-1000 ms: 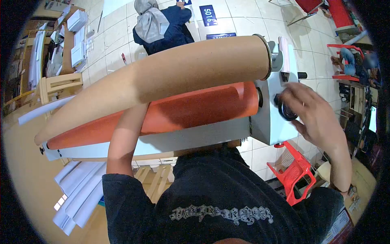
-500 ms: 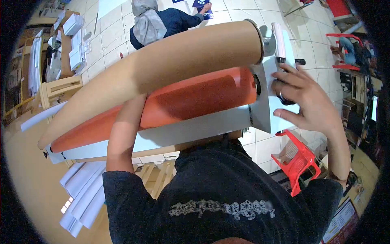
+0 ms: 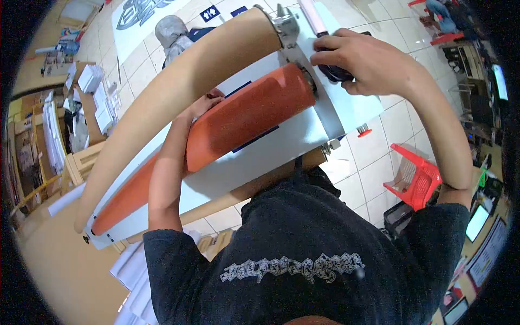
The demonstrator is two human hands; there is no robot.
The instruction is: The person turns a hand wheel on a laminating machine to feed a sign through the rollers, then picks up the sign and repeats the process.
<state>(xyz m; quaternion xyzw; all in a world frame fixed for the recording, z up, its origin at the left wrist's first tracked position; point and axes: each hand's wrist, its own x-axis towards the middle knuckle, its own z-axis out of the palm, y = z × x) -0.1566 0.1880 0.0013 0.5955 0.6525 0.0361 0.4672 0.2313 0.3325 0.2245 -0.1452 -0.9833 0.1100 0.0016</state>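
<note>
A roller machine spans the view in front of me, with a long red roller point(image 3: 254, 116) below a thick tan roll point(image 3: 211, 59). My left hand point(image 3: 205, 105) reaches over the red roller into the gap beneath the tan roll; its fingers are mostly hidden there. Close to it, a dark blue sheet point(image 3: 254, 141) shows on both sides of the red roller, on the machine's white bed point(image 3: 216, 181). At the machine's right end, my right hand point(image 3: 368, 62) curls its fingers around a black knob point(image 3: 336, 73). A pale pink bar point(image 3: 312, 17) stands just beyond those fingers.
A person in a grey head covering point(image 3: 171, 31) is low on the tiled floor beyond the tan roll. A red plastic chair point(image 3: 417, 173) stands to the right. White paper rolls point(image 3: 132, 271) lie at lower left. A red knob point(image 3: 364, 131) sticks out from the machine's side.
My right hand has closed around the black knob from a looser, more spread pose. My left hand now shows past the red roller, and the blue sheet is visible. The whole view has shifted.
</note>
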